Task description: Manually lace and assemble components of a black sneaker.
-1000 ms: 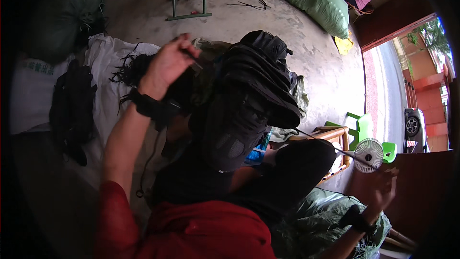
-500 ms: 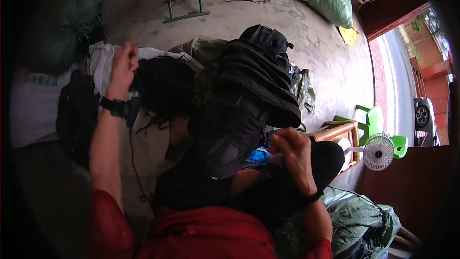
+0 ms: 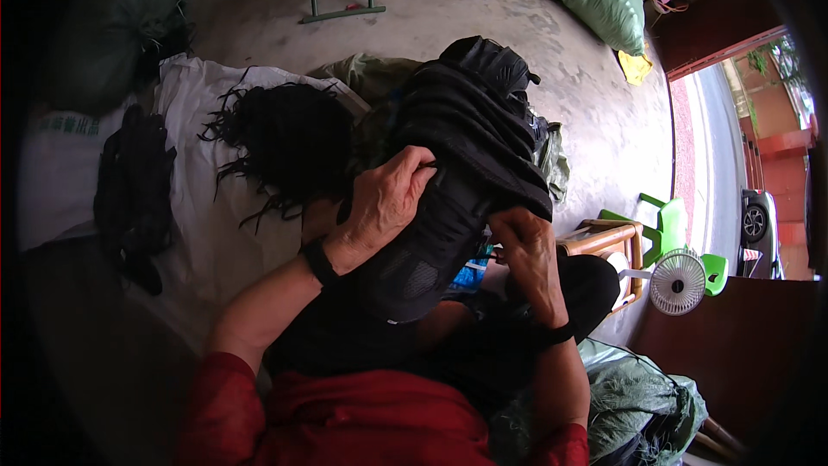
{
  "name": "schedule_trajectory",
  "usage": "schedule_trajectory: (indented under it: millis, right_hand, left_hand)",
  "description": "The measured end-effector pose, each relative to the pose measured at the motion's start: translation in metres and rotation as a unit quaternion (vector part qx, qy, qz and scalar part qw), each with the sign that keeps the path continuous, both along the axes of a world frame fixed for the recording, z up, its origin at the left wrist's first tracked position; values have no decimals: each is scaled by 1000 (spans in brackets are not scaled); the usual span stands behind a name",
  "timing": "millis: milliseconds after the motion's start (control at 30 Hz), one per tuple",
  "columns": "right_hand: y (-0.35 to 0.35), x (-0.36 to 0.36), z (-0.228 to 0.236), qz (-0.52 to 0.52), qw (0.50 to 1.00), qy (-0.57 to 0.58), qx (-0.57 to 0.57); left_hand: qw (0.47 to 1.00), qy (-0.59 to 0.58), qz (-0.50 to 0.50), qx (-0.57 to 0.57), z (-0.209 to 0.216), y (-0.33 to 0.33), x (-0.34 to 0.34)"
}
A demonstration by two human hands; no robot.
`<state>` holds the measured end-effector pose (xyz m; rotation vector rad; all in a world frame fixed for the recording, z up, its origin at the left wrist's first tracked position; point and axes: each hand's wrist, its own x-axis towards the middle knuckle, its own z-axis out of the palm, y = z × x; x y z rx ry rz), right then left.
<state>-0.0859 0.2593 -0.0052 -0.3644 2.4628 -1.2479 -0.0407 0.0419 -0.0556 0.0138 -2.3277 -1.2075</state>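
Right now my left hand (image 3: 379, 207) and right hand (image 3: 530, 250) both grip the stack of black fabric caps (image 3: 466, 147) upright on my lap, and I judge its far top could topple rightward.

The right hand's (image 3: 528, 246) fingertips seem tucked under the black fabric bundle (image 3: 457, 155); its grip stays hidden.

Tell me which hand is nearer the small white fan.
Right. The right hand grips the lower edge of the black fabric bundle, just left of the small white fan. The left hand lies farther left, across the bundle.
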Motion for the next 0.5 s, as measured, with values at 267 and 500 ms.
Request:
schedule_trajectory:
  millis: [267,500]
  right_hand:
    - [-2,-5,14,60,997,7,51]
    - [-19,-1,30,212,878,272,333]
  left_hand:
    - [999,35,28,27,0,6,11]
    - [988,120,31,-89,3,6,9]
